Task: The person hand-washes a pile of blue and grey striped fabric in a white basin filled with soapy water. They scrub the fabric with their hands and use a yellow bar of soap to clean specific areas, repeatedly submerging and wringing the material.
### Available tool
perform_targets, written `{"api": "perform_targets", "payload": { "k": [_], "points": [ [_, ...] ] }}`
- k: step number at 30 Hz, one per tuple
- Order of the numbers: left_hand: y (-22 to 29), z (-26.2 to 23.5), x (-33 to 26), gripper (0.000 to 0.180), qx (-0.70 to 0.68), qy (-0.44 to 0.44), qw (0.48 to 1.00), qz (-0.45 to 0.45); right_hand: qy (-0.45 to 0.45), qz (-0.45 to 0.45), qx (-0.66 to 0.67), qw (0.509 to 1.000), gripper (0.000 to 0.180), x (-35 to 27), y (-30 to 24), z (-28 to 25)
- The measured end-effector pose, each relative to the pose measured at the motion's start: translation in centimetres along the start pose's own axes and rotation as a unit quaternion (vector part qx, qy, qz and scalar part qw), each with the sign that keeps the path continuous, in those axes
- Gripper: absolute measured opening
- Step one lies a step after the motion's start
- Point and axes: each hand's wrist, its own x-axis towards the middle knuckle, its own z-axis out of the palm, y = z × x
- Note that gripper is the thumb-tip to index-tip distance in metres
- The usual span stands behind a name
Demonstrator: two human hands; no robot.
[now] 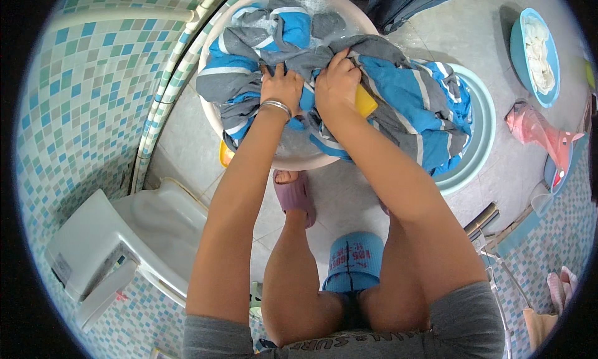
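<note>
A large wet cloth (402,100) with blue, grey and white stripes fills a pale pink basin (305,162). Its right part hangs over the rim into a light blue basin (488,125). My left hand (281,90), with a silver bangle at the wrist, has its fingers curled into the cloth near the basin's middle. Just to its right, my right hand (336,85) grips a bunched fold. Beside the right wrist, a smooth yellow block-like piece (365,102) sticks out; the cloth and my wrist hide the rest. Sudsy water shows at the basin's far side.
Between my legs is a blue bucket-like seat (355,259). A white squat toilet (165,219) lies at the left by the tiled wall. Far right stand a blue basin (523,54) of white cloth and a pink plastic bag (536,128). An orange-yellow dish (225,153) touches the pink basin's near left.
</note>
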Motion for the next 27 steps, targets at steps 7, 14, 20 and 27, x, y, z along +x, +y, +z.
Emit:
{"api": "perform_targets", "payload": {
  "k": [7,14,20,27],
  "points": [
    [1.0,1.1,1.4,0.060,0.009,0.036,0.999,-0.034,-0.052,0.004,0.011,0.999,0.040,1.1,-0.3,0.0],
    [1.5,3.1,2.4,0.028,0.011,0.075,0.995,-0.070,0.150,-0.039,0.147,0.977,0.057,-4.7,2.7,-0.2],
    [1.3,2.2,1.2,0.028,-0.020,0.147,0.988,-0.039,0.114,-0.045,0.026,0.992,0.047,-2.8,1.6,2.7],
    [0.2,0.7,-3.2,0.036,-0.192,0.289,0.938,-0.015,0.030,-0.094,-0.038,0.994,0.047,-0.6,1.3,3.2]
  ]
}}
